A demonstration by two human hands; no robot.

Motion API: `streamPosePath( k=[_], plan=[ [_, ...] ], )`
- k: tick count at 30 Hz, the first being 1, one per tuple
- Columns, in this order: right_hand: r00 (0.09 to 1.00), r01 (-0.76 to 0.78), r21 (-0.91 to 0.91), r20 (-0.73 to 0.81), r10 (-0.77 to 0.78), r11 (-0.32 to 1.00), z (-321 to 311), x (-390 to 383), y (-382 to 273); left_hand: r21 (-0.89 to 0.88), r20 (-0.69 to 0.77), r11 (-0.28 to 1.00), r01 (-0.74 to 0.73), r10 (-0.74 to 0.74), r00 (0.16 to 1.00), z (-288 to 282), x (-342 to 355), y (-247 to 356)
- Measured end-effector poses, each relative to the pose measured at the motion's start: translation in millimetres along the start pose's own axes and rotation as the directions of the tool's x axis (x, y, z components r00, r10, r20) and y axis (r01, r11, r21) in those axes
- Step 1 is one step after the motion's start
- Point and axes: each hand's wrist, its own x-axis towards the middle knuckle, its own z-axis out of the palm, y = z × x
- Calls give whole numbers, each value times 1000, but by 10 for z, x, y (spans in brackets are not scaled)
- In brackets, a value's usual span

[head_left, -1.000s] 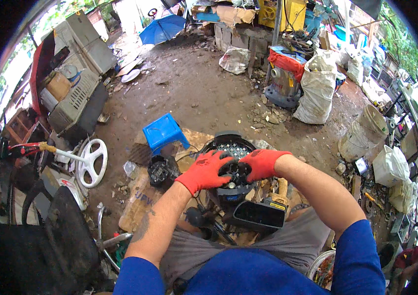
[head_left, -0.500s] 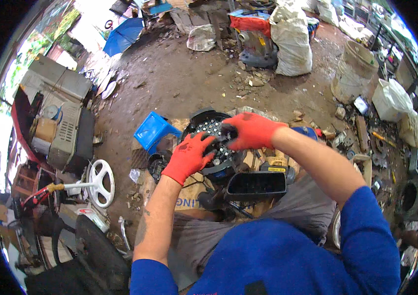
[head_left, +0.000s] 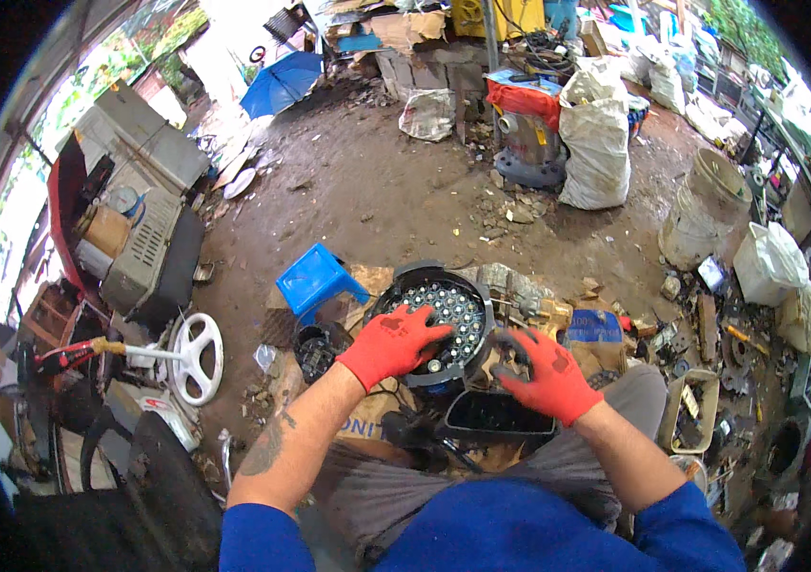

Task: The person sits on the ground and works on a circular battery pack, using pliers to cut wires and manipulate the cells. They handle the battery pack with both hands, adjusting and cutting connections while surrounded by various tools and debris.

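Over the cardboard point(head_left: 353, 423), before the person's knees, sits a round black lamp point(head_left: 464, 330), likely fairly heavy and stiff. The left hand point(head_left: 399, 345) lies across its left side, fingers bent; whether they grip anything I cannot tell. The right hand point(head_left: 547, 375) is apart from it, half open, nothing visible inside. The raised rim point(head_left: 487, 322) looks the firmest hold; the small lenses point(head_left: 454, 308) seem slick and easily scratched.

Blue umbrella point(head_left: 282, 86) is lying open | white sack point(head_left: 596, 143) is standing beside red-topped canister point(head_left: 527, 143) | white wheel point(head_left: 197, 358) is resting at left | bucket point(head_left: 701, 214) is standing at right
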Motion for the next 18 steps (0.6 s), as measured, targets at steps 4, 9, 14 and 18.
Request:
streamPosePath(
  k=[4, 9, 14, 18],
  plan=[
    [997, 45, 42, -68, -42, 998, 51, 111, 112, -100, 6, 995, 16, -16, 1000, 18, 66, -50],
    [996, 37, 112, -79, -28, 993, 305, 173, 164, -358, -10, 912, 202, -221, 975, -19, -29, -264],
    [999, 14, 159, -34, -9, 987, 292, 155, 251, -598, -100, 782, 178, -293, 951, -82, -18, -344],
    [993, -98, 130, -48, 105, 987, 324, 156, 371, -827, -112, 533, 181, -471, 875, -95, 16, -334]
  ],
)
